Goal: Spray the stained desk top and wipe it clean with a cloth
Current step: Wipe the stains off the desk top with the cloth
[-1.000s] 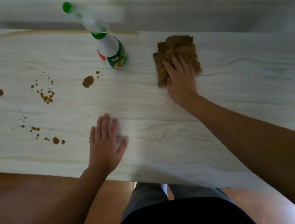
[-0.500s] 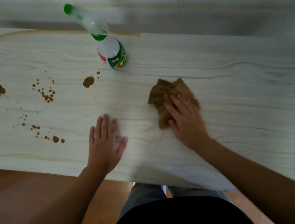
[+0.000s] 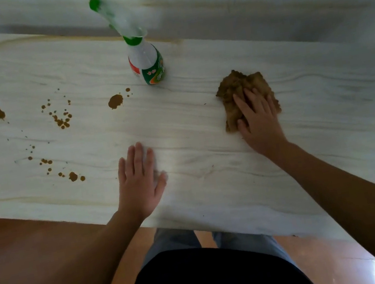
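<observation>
You are sliding the cloth (image 3: 236, 84) back out to the right and toward the far edge. Half a second ago it was lying nearer to you and closer to the middle, while your left hand (image 3: 139, 184) has been staying where it was.

Your right hand (image 3: 260, 122) is pressing down on the cloth with straight, spread fingers, not clutching it. The fabric is showing past your fingertips on the far side and at the left. Your left hand is lying flat and relaxed on the bare desk top (image 3: 202, 119) near the front edge, holding nothing and bracing you.

The cloth is looking soft, light and rumpled, so it is probably bunching rather than staying flat. It is likely gliding easily on this smooth surface. Keeping your palm over its middle should be dragging the whole wad along instead of rolling it.

The brown stains (image 3: 115, 101) are all sitting on the left half, well apart from the cloth, so you are working the clean side for now.

The spray bottle (image 3: 147, 66) is standing upright at the far middle, untouched by either hand. It looks to be light plastic, tall and easy to tip. If you are reaching for it, the narrow neck under the green collar is the surest place to hold.
</observation>
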